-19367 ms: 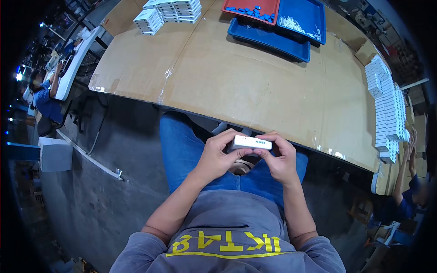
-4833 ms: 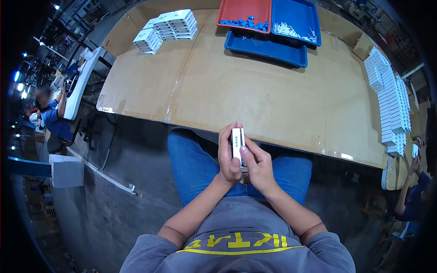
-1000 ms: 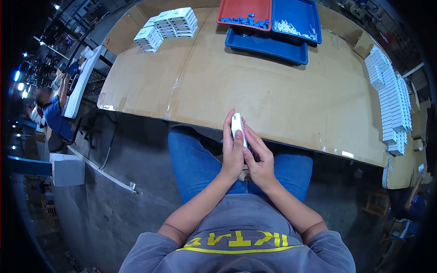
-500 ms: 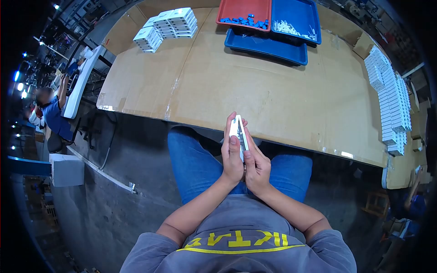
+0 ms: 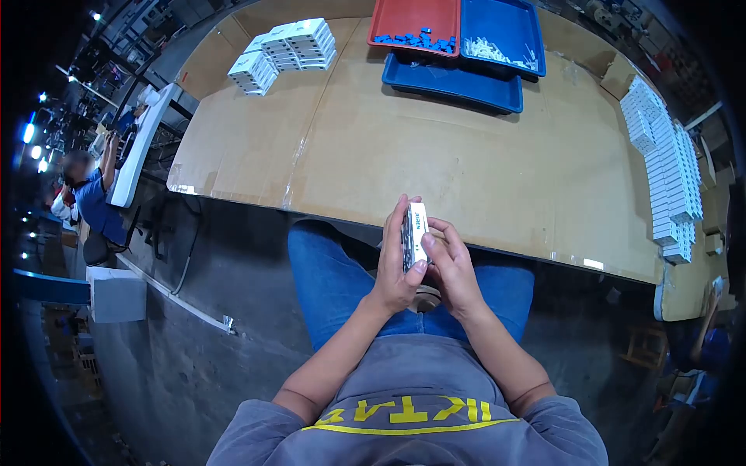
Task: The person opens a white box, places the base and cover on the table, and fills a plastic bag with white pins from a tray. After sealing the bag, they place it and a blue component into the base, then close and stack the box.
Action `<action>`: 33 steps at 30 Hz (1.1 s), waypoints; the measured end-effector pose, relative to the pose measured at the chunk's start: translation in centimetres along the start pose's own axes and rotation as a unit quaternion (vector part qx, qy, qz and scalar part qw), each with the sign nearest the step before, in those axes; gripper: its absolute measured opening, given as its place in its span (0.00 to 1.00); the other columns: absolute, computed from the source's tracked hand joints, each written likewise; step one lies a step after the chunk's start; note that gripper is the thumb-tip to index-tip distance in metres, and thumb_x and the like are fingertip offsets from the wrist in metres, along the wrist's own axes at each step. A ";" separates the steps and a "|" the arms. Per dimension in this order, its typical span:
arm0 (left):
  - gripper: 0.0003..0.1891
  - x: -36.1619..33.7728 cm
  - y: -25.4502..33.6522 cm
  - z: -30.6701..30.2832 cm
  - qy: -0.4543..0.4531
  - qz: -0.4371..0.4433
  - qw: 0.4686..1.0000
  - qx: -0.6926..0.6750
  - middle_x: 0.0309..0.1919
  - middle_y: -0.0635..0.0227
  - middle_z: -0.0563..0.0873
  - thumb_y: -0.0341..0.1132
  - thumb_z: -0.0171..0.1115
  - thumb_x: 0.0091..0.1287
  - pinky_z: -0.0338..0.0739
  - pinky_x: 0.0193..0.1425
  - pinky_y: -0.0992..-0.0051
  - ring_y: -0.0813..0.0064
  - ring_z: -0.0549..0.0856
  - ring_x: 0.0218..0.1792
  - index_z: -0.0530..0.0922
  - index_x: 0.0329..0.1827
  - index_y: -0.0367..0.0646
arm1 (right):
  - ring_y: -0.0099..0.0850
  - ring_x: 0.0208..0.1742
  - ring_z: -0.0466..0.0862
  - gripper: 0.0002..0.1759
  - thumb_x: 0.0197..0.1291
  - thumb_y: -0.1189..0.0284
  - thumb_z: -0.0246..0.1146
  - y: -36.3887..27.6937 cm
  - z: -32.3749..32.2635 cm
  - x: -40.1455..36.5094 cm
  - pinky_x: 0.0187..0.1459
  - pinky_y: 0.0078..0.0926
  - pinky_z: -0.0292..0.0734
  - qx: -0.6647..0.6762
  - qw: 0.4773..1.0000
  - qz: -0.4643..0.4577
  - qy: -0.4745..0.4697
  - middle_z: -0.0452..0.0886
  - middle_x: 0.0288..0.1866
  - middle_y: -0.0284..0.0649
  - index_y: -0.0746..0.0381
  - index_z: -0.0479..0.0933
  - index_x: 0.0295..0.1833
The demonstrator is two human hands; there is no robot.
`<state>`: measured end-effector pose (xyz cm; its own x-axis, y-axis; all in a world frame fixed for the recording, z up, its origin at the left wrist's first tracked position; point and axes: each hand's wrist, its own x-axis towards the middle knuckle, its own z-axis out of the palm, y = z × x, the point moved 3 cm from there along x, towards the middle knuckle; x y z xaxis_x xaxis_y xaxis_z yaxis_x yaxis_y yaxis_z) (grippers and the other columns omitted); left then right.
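Between my two hands is a small, flat white plastic case with dark lettering on its upper face and a dark, open-looking side facing left. My left hand grips it along the left side, thumb near the lower end. From the right, my right hand holds it, with the thumb pressed on the printed face. The case is over my lap, close to the table's near edge. What lies inside it is too small to make out.
The cardboard-covered table carries a red tray of blue pieces, a blue tray of white pieces and a lower blue tray. White cases stand in a left stack and right stacks. A person sits far left.
The case has been turned in my hands, so its lettered white face now shows. My right thumb has moved up onto that face, and my right hand has shifted slightly right.
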<state>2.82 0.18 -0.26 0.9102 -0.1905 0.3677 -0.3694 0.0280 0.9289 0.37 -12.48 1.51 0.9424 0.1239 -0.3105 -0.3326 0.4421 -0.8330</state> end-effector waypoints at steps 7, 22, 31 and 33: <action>0.50 -0.4 -0.1 0.4 0.078 0.003 0.996 0.053 0.67 0.48 0.74 0.65 0.56 0.71 0.73 0.72 0.61 0.59 0.78 0.66 0.58 0.82 0.30 | 0.34 0.71 0.81 0.29 0.77 0.73 0.64 0.5 1.6 -0.4 0.73 0.33 0.75 -0.048 0.990 -0.128 0.019 0.78 0.72 0.51 0.70 0.66 0.78; 0.44 -1.1 0.6 0.3 0.149 0.073 0.986 -0.029 0.59 0.51 0.77 0.66 0.44 0.70 0.75 0.66 0.62 0.62 0.79 0.60 0.71 0.69 0.29 | 0.33 0.72 0.79 0.27 0.81 0.72 0.59 0.7 2.8 -2.2 0.71 0.30 0.76 -0.089 0.983 -0.162 0.001 0.79 0.72 0.51 0.73 0.67 0.78; 0.54 0.3 0.5 -0.1 0.044 0.081 0.990 0.106 0.72 0.43 0.71 0.73 0.50 0.74 0.72 0.74 0.58 0.54 0.75 0.71 0.57 0.84 0.29 | 0.34 0.70 0.81 0.29 0.81 0.67 0.59 -0.4 0.7 -0.6 0.68 0.30 0.78 0.015 0.998 -0.060 -0.005 0.71 0.79 0.50 0.69 0.67 0.80; 0.50 0.5 0.1 -0.2 0.056 0.003 0.998 0.032 0.74 0.47 0.71 0.71 0.46 0.78 0.73 0.74 0.61 0.57 0.75 0.72 0.57 0.85 0.33 | 0.38 0.74 0.78 0.32 0.78 0.65 0.63 -0.4 -0.2 -0.4 0.70 0.34 0.76 -0.182 0.976 -0.119 -0.016 0.65 0.82 0.53 0.66 0.67 0.81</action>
<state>3.25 0.34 -0.01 0.9217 -0.0801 0.3795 -0.3831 -0.0347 0.9231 0.09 -12.86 1.85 0.9931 0.0865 -0.0792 -0.0891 0.1169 -0.9891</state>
